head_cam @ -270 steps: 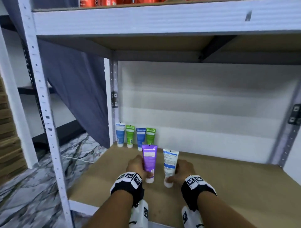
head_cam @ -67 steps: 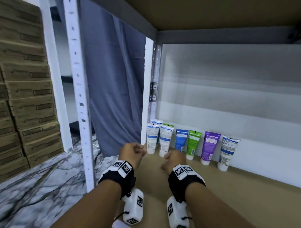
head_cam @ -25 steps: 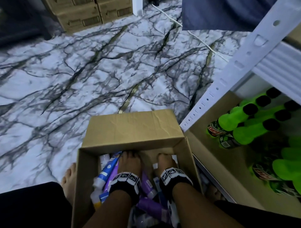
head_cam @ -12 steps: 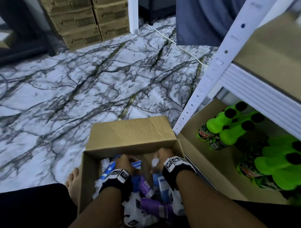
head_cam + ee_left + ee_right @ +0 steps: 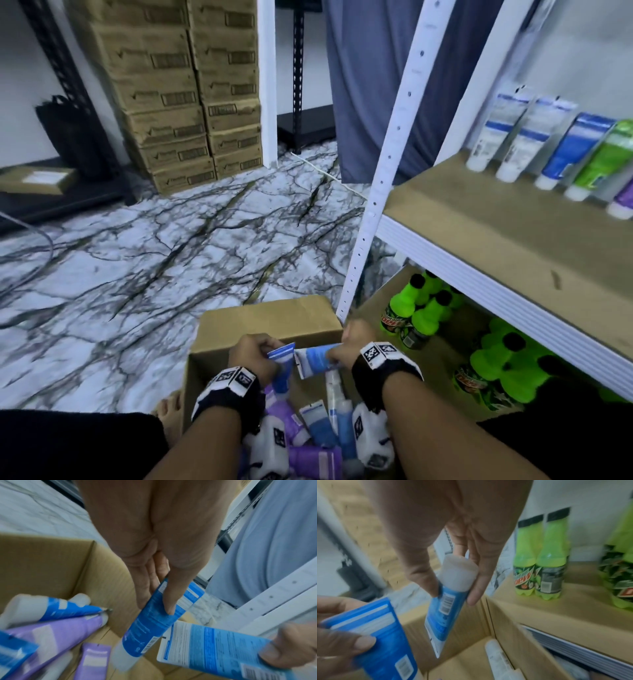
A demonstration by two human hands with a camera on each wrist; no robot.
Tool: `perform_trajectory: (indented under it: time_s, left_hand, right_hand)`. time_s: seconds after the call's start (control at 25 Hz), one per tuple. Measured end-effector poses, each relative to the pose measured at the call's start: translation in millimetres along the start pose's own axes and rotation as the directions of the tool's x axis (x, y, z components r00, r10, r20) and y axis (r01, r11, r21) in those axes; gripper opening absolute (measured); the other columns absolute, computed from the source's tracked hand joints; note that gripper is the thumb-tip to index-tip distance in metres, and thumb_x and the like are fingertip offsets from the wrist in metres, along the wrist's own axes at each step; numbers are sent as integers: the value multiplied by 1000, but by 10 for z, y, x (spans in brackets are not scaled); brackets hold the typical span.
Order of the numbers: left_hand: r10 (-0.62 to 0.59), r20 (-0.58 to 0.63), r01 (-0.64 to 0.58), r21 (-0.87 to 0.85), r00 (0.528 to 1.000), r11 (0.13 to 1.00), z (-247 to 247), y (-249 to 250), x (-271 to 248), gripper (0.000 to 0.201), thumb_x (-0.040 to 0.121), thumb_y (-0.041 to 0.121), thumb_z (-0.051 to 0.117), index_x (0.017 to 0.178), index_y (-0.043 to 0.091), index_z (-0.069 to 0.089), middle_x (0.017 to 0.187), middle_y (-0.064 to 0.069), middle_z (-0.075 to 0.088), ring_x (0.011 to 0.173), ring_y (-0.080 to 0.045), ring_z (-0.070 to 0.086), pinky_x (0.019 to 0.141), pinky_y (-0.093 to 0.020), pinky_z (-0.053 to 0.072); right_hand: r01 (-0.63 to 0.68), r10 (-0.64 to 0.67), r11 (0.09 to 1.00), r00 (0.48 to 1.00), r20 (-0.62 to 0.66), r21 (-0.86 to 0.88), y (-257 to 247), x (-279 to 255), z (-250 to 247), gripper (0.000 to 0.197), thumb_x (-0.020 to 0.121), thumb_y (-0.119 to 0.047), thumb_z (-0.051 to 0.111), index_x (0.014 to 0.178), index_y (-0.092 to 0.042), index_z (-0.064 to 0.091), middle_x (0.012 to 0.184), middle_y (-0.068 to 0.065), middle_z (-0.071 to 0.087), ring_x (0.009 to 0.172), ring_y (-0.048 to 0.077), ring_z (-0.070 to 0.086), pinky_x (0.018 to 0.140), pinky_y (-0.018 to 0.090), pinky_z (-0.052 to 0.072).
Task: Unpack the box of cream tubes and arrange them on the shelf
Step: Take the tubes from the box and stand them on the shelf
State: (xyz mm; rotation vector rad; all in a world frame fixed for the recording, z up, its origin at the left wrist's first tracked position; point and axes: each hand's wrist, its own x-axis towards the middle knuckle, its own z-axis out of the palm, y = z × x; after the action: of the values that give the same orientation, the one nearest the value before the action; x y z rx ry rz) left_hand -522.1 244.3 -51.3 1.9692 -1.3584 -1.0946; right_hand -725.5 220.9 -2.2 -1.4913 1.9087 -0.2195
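An open cardboard box (image 5: 267, 323) on the floor holds several blue, purple and white cream tubes (image 5: 308, 428). My left hand (image 5: 255, 356) grips a dark blue tube (image 5: 283, 366) (image 5: 150, 623) just above the box, cap pointing down. My right hand (image 5: 352, 342) holds a light blue tube (image 5: 317, 359) (image 5: 448, 601) by its white cap end, crimped end toward the left hand. Both tubes hang over the box's far end. On the shelf board (image 5: 496, 233) at the right, several tubes (image 5: 548, 147) stand in a row against the back wall.
Green soda bottles (image 5: 421, 311) crowd the lower shelf right of the box. A white perforated shelf post (image 5: 380, 178) rises just beyond the box. Stacked cardboard cartons (image 5: 178, 92) and a blue curtain (image 5: 363, 85) stand at the back across the marble floor (image 5: 137, 267).
Both hands went from the shelf down into the box, each took hold of a tube, and have lifted them above the box. My view has tilted up toward the shelf.
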Motion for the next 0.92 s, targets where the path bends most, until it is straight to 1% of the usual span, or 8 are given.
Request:
perform_trajectory:
  time_s: [0.12,0.24,0.32,0.4,0.52,0.64,0.8,0.92]
  left_hand:
    - [86,-55,-90,-72,995,993,-163,338,-77,26,53,7,82,67,22,66,58,5,66,59,-15,58,62,-23,52]
    - [177,-92,-190,-150,980,970,-298,711,-201,29,56,10,89,66,19,63,60,0,66,61,-20,62,68,-35,54]
    - [233,-111,-251,-186,966,950,-391,963,-305,27,58,15,90,67,18,65,63,1,67,60,-19,61,64,-31,51]
    - [284,-136,-309,-232,949,922,-474,1230,-386,25,59,15,90,68,15,67,63,-1,64,59,-18,56,62,-31,49]
    - [337,-180,-377,-292,924,879,-576,1649,-531,27,61,10,90,67,13,63,64,-1,60,60,-17,54,57,-23,44]
    - [402,-211,-450,-288,891,845,-679,2093,-744,27,64,16,89,69,14,62,61,4,58,57,-12,51,53,-14,39]
    - [465,-191,-503,-320,864,803,-729,2570,-790,32,56,25,93,69,17,65,66,-2,67,63,-17,61,67,-32,54]
    - [524,-145,-540,-327,840,776,-675,2928,-862,32,58,21,92,79,10,70,77,-9,74,64,-18,64,64,-28,51]
  right_hand:
    - [45,-36,993,996,-78,108,-8,-236,-272,17,64,-12,74,77,-3,68,68,7,57,55,11,48,44,17,35]
    - [97,-72,986,982,-173,137,-16,-454,-570,33,59,-23,71,81,2,71,61,4,51,55,10,42,45,19,32]
    - [140,-107,981,969,-224,135,-35,-610,-799,37,52,-32,71,76,-4,72,58,3,54,55,14,47,49,23,36]
    - [183,-136,972,947,-290,145,-47,-780,-1049,28,57,-33,77,74,-11,76,67,6,68,62,18,59,55,25,43]
    - [233,-95,932,897,-431,279,-43,-999,-1355,16,59,-25,84,71,-18,76,73,1,73,67,16,64,60,21,47]
    - [325,-60,822,867,-495,469,-75,-1165,-1599,16,59,-15,85,70,-17,73,72,4,72,64,16,63,62,23,50]
    - [398,-2,697,833,-553,597,-119,-1347,-1941,17,62,-10,82,73,-12,70,74,8,71,61,16,61,59,24,49]
    - [437,-11,660,819,-574,611,-121,-1467,-2233,20,66,-6,78,82,-11,68,74,4,69,61,14,61,53,22,49]
